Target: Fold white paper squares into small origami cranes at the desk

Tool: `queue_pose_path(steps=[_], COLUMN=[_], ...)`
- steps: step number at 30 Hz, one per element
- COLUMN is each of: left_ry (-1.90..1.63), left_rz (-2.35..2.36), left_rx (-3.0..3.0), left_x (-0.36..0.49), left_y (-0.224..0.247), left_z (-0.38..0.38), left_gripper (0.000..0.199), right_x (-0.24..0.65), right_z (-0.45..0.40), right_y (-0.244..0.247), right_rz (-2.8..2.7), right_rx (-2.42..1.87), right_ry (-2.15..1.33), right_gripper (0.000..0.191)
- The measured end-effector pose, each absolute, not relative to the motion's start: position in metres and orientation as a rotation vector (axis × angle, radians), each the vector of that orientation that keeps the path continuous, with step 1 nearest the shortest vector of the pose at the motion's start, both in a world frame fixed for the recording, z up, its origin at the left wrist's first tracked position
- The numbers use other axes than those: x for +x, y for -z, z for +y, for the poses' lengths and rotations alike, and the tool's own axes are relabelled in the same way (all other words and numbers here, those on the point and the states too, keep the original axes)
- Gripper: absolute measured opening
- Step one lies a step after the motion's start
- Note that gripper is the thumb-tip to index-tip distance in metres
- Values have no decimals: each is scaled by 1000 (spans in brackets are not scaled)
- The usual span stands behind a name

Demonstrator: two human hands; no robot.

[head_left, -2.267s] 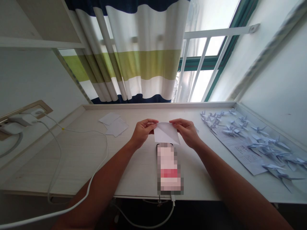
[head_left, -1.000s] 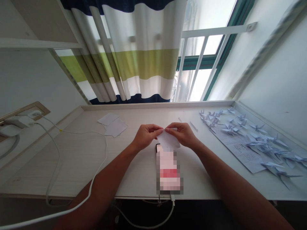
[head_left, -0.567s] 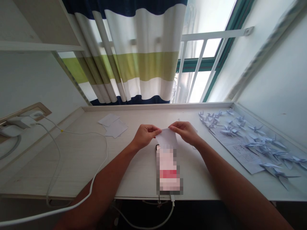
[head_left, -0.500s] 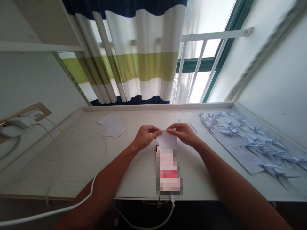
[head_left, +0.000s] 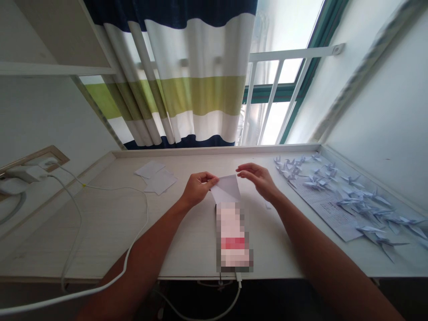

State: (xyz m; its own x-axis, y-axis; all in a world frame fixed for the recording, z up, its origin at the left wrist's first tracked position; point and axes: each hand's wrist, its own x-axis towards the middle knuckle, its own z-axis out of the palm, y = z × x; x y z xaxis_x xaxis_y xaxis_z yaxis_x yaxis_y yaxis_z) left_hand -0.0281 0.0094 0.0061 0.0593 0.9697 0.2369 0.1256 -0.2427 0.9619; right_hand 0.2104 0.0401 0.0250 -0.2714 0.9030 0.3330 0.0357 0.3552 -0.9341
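A small white sheet of paper is pinched at its upper left corner between the thumb and fingers of my left hand. Just right of the sheet's upper right corner is my right hand, its thumb and fingers apart and holding nothing. The sheet's lower edge reaches the top of a phone, whose screen is blurred out. Back left of my left hand, several loose white paper squares lie overlapping on the white desk.
Many folded paper cranes spread over the right side, some on a printed sheet. A white cable crosses my left forearm from the wall sockets. Another plugs into the phone's bottom. A curtain hangs behind the desk.
My right hand has let go of the sheet and moved slightly right, its fingers opening. My left hand still holds the sheet, which now sits a little further left. The view has shifted slightly.
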Motion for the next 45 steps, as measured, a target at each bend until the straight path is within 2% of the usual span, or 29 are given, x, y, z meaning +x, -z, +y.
queue_pose_path(steps=[3,9,13,16,23,31,33,35,40,45], left_ry=[-1242,-1239,-1383,-1464,-1224,-1379,-1356,-1315,-1215,-1182], left_rz=[1126,1145,1271,1291,1177,1317,1308,1284,1181,1197], left_rx=[1573,1531,1481,1590,1858,1688,1669,1689,1719,1759], left_x=[-21,-19,-33,-33,-14,-36,-37,-33,-23,-22], left_y=[-6,-9,-13,-15,-14,-8,-8,-9,-12,-11], left_z=[5,3,9,9,-3,11,12,9,1,0], left_gripper=[27,33,38,33,27,31,32,33,31,29], right_x=[193,197,216,213,184,224,219,209,193,195], right_z=[31,33,44,39,19,52,48,39,24,24], right_y=[-20,-18,-21,-23,-27,-16,-18,-20,-24,-22], right_rz=[-1830,-1846,-1684,-1830,-1983,-1585,-1703,-1879,-2025,-2012], right_rx=[-887,-1009,-1084,-1103,-944,-945,-907,-826,-833,-915], right_ry=[-1067,-869,-787,-727,-829,-878,-909,-910,-777,-766], right_gripper=[25,26,27,23,24,31,30,42,23,22])
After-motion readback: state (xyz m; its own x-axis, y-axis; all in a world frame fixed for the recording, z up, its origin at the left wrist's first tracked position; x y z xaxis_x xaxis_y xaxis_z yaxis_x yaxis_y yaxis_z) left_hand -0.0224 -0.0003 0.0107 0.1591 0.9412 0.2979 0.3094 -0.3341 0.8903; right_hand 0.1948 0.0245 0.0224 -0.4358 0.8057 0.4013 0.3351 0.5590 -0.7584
